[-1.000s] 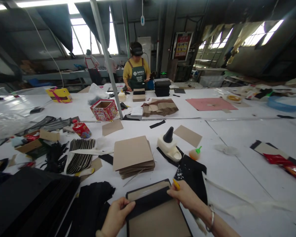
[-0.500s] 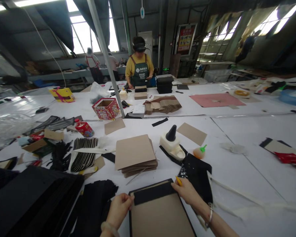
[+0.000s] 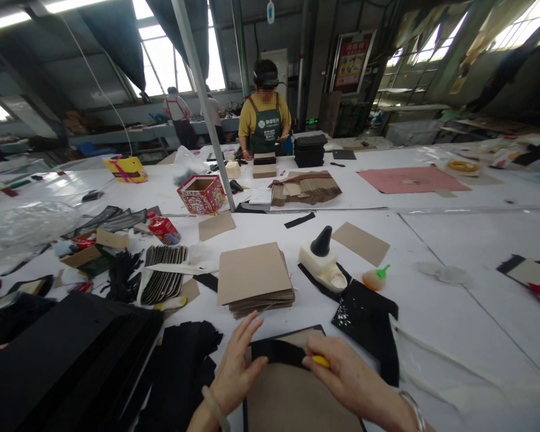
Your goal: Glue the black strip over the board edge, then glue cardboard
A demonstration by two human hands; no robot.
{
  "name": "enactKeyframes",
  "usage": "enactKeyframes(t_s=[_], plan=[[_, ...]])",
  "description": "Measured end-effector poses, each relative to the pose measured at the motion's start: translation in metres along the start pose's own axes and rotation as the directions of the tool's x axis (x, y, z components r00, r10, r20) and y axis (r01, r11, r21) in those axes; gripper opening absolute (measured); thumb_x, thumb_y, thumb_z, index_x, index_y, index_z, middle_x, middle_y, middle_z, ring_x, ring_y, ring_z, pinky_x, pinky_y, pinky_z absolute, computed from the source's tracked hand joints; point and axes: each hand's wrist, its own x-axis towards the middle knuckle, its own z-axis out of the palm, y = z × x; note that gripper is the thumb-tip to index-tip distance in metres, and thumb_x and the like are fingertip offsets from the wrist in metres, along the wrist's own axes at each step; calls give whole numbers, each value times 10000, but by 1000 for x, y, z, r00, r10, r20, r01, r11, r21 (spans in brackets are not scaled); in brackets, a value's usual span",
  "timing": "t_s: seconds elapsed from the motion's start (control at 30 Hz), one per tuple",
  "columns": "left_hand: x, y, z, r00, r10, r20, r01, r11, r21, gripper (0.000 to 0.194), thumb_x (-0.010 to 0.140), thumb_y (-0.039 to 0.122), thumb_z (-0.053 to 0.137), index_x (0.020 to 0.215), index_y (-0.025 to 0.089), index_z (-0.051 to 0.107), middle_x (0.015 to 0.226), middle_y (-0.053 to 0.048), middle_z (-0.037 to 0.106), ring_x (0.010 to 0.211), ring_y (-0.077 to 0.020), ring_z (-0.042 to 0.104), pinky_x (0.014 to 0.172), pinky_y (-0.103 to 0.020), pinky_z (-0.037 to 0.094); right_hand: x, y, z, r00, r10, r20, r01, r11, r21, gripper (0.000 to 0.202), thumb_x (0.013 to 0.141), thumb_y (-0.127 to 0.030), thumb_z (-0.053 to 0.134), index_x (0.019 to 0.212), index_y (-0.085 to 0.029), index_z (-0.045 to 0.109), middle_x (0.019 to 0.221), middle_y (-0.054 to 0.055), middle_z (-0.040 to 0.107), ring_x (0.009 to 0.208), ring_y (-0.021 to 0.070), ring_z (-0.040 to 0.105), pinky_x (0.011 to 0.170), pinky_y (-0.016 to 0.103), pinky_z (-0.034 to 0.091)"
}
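Here, low in the view, a brown board (image 3: 297, 399) with a black border lies flat on the white table (image 3: 454, 252), its long axis running away from the person. A black strip (image 3: 276, 350) crosses the board's far end, side to side. Left hand (image 3: 239, 369) rests on the strip's left end, fingers spread and flat, gripping nothing. Right hand (image 3: 348, 378) sits on the strip's right part, fingers curled around a small yellow tool (image 3: 319, 360) whose tip points left along the strip. Both hands touch the strip; the right one covers more of it. Just beyond the board stands a stack of brown cards (image 3: 255, 279); beyond the board to the right, a white glue dispenser (image 3: 323, 264) with a black cone. Left of the board, black sheets (image 3: 63, 360) lie piled.
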Motion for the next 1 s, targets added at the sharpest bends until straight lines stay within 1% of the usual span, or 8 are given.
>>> enactKeyframes(t_s=[0.07, 0.13, 0.23, 0.3, 0.37, 0.6, 0.73, 1.0], plan=[[7, 9, -3, 990, 52, 133, -56, 998, 29, 547, 765, 291, 627, 1293, 312, 484, 1504, -39, 342, 1411, -248, 200, 1158, -459, 122, -4, -24, -7, 995, -74, 65, 73, 997, 22, 211, 916, -293, 468, 719, -228, 432, 727, -34, 541, 696, 149, 487, 660, 248, 324], [10, 15, -10, 977, 47, 208, -58, 997, 46, 370, 740, 254, 651, 1105, 294, 608, 1390, -37, 492, 1370, -261, 286, 1156, -478, 81, -6, -35, -14, 994, -68, 88, 62, 996, 65, 228, 924, -316, 464, 716, -228, 434, 722, -37, 536, 702, 146, 490, 670, 241, 331], [8, 13, -20, 978, 6, 209, -3, 1000, -16, 88, 766, 284, 624, 835, 230, 625, 1001, -29, 661, 1060, -226, 542, 1037, -415, 310, -7, -29, -23, 998, 19, 56, -26, 993, 116, 278, 926, -364, 447, 690, -222, 410, 685, -41, 486, 680, 144, 461, 646, 242, 325], [1, 5, -23, 977, -54, 205, 82, 988, -129, 133, 788, 339, 602, 782, 207, 594, 775, 5, 619, 809, -170, 552, 822, -323, 420, -7, -14, -23, 996, 93, 14, -95, 985, 146, 298, 916, -388, 437, 674, -222, 385, 655, -49, 427, 645, 141, 418, 608, 248, 309], [-6, -8, -21, 968, -132, 215, 190, 942, -278, 204, 770, 389, 624, 756, 193, 568, 656, 41, 540, 662, -127, 489, 663, -268, 398, -7, 5, -18, 985, 172, -24, -165, 967, 192, 306, 892, -414, 444, 664, -225, 365, 639, -56, 375, 625, 139, 382, 584, 250, 299], [-16, -44, 10, 908, -404, 109, 387, 709, -589, 578, 533, 605, 752, 890, 189, 571, 688, 29, 558, 618, -140, 523, 535, -264, 423, 2, 65, 23, 913, 399, -88, -360, 888, 287, 273, 797, -429, 453, 624, -235, 369, 568, -63, 346, 550, 133, 358, 531, 255, 305], [-15, -40, 16, 876, -478, -62, 395, 786, -476, 561, 555, 636, 716, 862, 185, 584, 615, 54, 515, 572, -142, 524, 510, -265, 442, 11, 80, 29, 887, 439, -142, -408, 890, 205, 245, 784, -369, 457, 603, -232, 366, 562, -53, 376, 562, 138, 387, 545, 259, 299], [-12, -27, 14, 893, -378, -243, 358, 925, -124, 432, 712, 542, 561, 974, 199, 582, 647, 11, 649, 638, -195, 627, 642, -304, 457, 22, 87, 34, 866, 451, -215, -451, 891, 49, 250, 801, -235, 494, 586, -228, 367, 573, -31, 472, 577, 148, 436, 564, 272, 253]])
